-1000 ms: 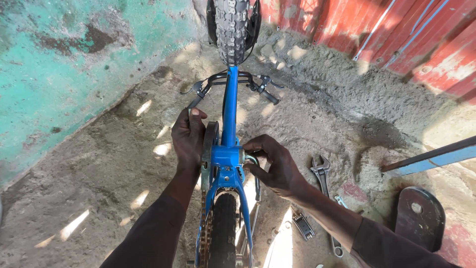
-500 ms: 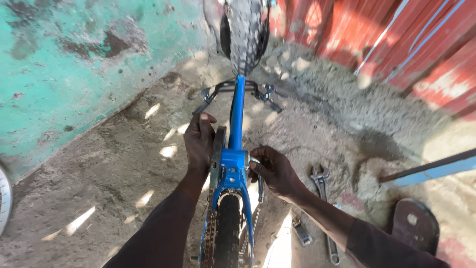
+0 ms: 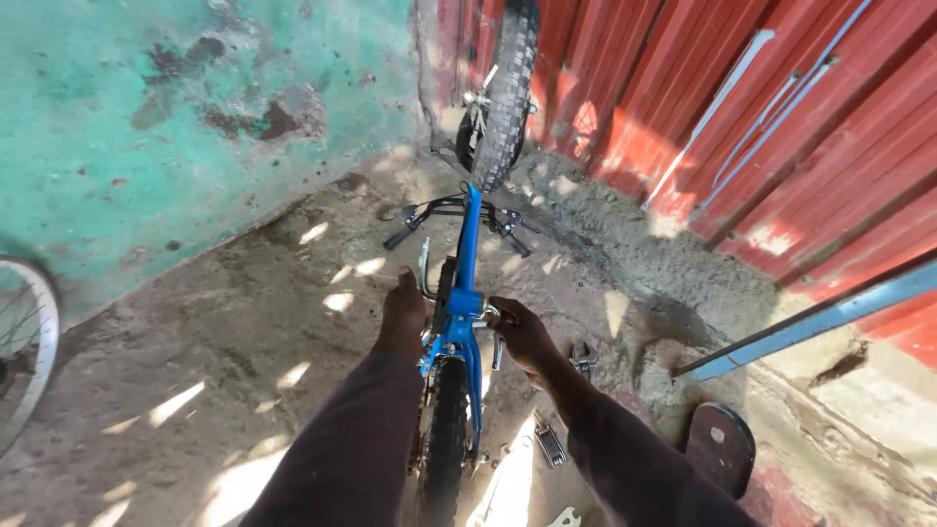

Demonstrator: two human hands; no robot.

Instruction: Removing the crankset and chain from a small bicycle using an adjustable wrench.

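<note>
At the far left edge of the dirt floor (image 3: pixel 195 390), a spoked bicycle wheel (image 3: pixel 24 342) with a pale rim stands partly out of view, close under the peeling turquoise wall (image 3: pixel 146 117). Patches of sunlight lie across the ground between that wheel and the middle.

Near the middle of the floor, toward its lower edge, an upturned blue bicycle frame (image 3: pixel 459 312) stands with its handlebars (image 3: pixel 454 210) resting on the ground and its knobby front tyre (image 3: pixel 503 98) leaning up into the corner where the turquoise wall meets the red corrugated sheeting (image 3: pixel 742 127). The rear tyre (image 3: pixel 444 429) runs toward the bottom edge. The left hand (image 3: pixel 402 317) is pressed against the left side of the frame at the crank area, fingers curled down so that their grip is hidden; I cannot tell whether they close on anything. The right hand (image 3: pixel 522 332) is on the frame's right side, fingers wrapped around a small metal part there, seemingly a crank arm or pedal stub.

Just right of that hand, a spanner (image 3: pixel 584 359) lies in the dirt, and another metal tool (image 3: pixel 549 444) lies nearer the bottom edge. Further right, a dark rounded seat-like piece (image 3: pixel 720 449) rests on the ground, and a blue metal bar (image 3: pixel 810 322) slants up toward the right edge, in front of the red sheeting. No containers show anywhere.
</note>
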